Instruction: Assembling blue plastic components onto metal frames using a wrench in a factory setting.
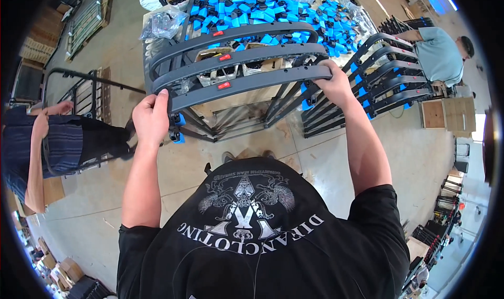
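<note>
Both my hands grip the nearest black curved-top frame [247, 85], a tubular bar with a small red piece near its middle. My left hand [152, 116] is closed round its left end, thumb on top. At the right end, the fingers of my right hand [335, 84] wrap over the bar. Two similar frames, a middle one [247, 61] and a farther one [247, 33], stand close behind it. Blue plastic pieces [178, 127] show on the frame's legs below my left hand. The legs run down toward the floor.
A table [273, 95] beyond the frames bears a heap of blue and black plastic parts [252, 10] and open boxes. More black frames [391, 78] lean at the right, beside a person [441, 52]. At the left another person [47, 136] handles a black frame [48, 97].
</note>
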### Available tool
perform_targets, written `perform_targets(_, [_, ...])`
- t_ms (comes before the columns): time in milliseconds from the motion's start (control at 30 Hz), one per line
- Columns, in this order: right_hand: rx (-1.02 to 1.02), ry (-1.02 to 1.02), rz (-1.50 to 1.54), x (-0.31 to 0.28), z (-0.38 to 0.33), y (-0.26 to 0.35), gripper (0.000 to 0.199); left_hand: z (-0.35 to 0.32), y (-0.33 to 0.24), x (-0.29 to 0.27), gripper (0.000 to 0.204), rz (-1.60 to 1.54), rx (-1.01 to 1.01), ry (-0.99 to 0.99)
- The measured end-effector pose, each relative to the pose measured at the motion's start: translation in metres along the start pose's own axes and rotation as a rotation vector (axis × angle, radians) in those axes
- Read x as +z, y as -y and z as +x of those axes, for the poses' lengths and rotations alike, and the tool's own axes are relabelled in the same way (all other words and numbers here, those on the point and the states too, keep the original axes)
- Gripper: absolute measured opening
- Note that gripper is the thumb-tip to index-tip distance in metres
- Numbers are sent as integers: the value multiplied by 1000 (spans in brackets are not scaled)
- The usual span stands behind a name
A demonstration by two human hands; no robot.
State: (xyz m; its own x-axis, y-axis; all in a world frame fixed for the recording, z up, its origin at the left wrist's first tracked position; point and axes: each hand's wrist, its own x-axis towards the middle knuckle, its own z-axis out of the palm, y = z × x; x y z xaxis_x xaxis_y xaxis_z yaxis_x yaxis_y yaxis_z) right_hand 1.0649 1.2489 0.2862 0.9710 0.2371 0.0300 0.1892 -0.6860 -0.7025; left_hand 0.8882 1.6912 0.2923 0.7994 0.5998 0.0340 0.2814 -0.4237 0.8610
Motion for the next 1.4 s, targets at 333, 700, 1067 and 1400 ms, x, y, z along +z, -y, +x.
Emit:
perform_targets(333, [73, 10, 65, 151, -73, 15, 38, -2, 0, 2, 36, -33, 143, 8])
perform_targets(700, [-193, -244, 252, 398, 158, -36, 53, 0, -10, 24, 34, -13, 221, 21])
perform_targets(1067, [-142, 509, 105, 264, 24, 14, 28, -1, 1, 14, 33, -20, 180, -43])
perform_targets(1400, [-40, 804, 531, 161, -108, 58, 28, -111, 23, 10, 43, 28, 465, -33])
